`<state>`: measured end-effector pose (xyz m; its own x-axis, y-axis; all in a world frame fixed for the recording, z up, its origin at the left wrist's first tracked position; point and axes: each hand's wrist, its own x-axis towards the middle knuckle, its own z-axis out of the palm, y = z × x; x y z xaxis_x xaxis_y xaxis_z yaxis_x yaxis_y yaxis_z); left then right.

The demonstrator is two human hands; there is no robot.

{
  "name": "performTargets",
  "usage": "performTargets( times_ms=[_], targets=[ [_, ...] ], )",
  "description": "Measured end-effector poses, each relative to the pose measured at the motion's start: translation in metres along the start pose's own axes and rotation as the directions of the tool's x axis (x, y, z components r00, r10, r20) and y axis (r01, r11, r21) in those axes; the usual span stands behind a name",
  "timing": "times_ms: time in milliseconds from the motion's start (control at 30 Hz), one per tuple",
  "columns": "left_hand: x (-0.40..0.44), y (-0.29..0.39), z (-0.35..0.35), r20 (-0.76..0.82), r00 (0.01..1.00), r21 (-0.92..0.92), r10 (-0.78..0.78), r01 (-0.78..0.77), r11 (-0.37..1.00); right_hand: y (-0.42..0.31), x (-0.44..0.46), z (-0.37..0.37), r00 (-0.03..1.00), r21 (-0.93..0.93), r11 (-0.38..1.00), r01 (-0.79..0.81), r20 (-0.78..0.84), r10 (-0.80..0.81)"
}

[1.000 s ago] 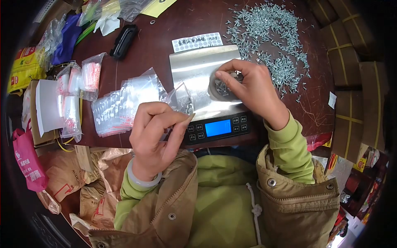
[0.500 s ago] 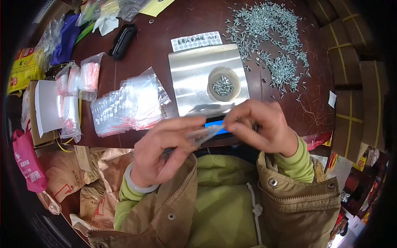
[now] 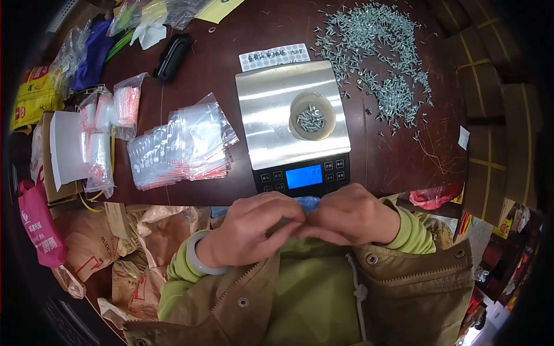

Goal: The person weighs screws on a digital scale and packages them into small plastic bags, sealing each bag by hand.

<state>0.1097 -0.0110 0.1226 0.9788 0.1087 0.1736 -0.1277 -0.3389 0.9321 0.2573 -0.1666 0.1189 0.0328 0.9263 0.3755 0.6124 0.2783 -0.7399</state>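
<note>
Just in front of the scale, my left hand (image 3: 257, 228) and my right hand (image 3: 355, 216) meet with closed fingers. Both grip a small clear plastic bag (image 3: 307, 203); only a bluish bit of it shows between them, and the fingers hide its contents. The digital scale (image 3: 271, 109) has a steel plate and a lit blue display. On its plate stands a round cup (image 3: 295, 127) with several screws (image 3: 311, 119) inside. To the left, flat zip bags (image 3: 184, 144) with red edges lie fanned out in an overlapping stack.
A large spread of loose screws (image 3: 381, 40) covers the table's back right. Packs of bags (image 3: 126, 106) fill a white box (image 3: 66, 147) at the left. A black case (image 3: 172, 57) and a handwritten label (image 3: 274, 56) lie farther back. Cardboard boxes (image 3: 485, 161) line the right.
Both hands have drawn back toward my body and come together with the small bag. The scale's display and buttons are now uncovered. The cup of screws has stayed put.
</note>
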Motion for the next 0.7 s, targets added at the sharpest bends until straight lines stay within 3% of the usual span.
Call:
performTargets(
  times_ms=[67, 167, 267, 367, 400, 467, 500, 533, 567, 600, 700],
  targets=[
    [-0.001, -0.002, 0.002, 0.013, 1.000, 0.004, 0.015, -0.015, 1.000, -0.002, 0.003, -0.003, 0.996, -0.102, 0.991, 0.080, 0.036, -0.077],
    [-0.004, -0.005, -0.004, -0.078, 0.997, -0.081, -0.001, -0.006, 0.997, 0.000, 0.001, -0.019, 0.986, -0.053, 0.985, 0.162, 0.045, -0.159],
    [-0.009, -0.003, -0.020, -0.125, 0.992, -0.012, 0.004, -0.006, 1.000, 0.000, -0.005, -0.015, 0.981, -0.064, 0.987, 0.146, -0.117, -0.153],
    [-0.014, 0.001, -0.028, -0.129, 0.991, -0.006, 0.044, -0.046, 0.999, 0.001, -0.003, -0.020, 0.995, -0.013, 0.995, 0.103, -0.015, -0.103],
    [-0.018, 0.003, -0.034, -0.121, 0.991, 0.001, 0.061, -0.061, 0.998, 0.005, -0.005, -0.023, 0.992, 0.056, 0.996, 0.066, -0.114, -0.059],
    [-0.036, 0.010, -0.047, -0.247, 0.967, -0.067, -0.065, 0.050, 0.996, 0.015, -0.015, -0.031, 0.954, 0.202, 0.979, 0.015, -0.296, 0.047],
    [-0.049, 0.017, -0.059, -0.265, 0.957, 0.028, -0.120, 0.132, 0.991, 0.020, -0.025, -0.031, 0.872, 0.496, 0.868, -0.018, -0.416, 0.256],
    [-0.063, 0.022, -0.073, -0.287, 0.943, 0.121, -0.171, 0.213, 0.970, 0.025, -0.035, -0.032, 0.754, 0.740, 0.672, 0.015, -0.450, 0.478],
    [-0.079, 0.026, -0.087, -0.262, 0.936, 0.136, -0.236, 0.278, 0.951, 0.033, -0.038, -0.045, 0.747, 0.921, 0.291, 0.261, -0.383, 0.543],
    [-0.094, 0.030, -0.099, -0.238, 0.923, 0.153, -0.301, 0.342, 0.927, 0.043, -0.037, -0.057, 0.765, 0.876, -0.155, 0.457, -0.298, 0.572],
    [-0.101, 0.038, -0.112, -0.041, 0.809, 0.314, -0.587, 0.568, 0.761, 0.060, -0.040, -0.063, 0.478, 0.629, -0.269, 0.729, -0.187, 0.858]
  ],
)
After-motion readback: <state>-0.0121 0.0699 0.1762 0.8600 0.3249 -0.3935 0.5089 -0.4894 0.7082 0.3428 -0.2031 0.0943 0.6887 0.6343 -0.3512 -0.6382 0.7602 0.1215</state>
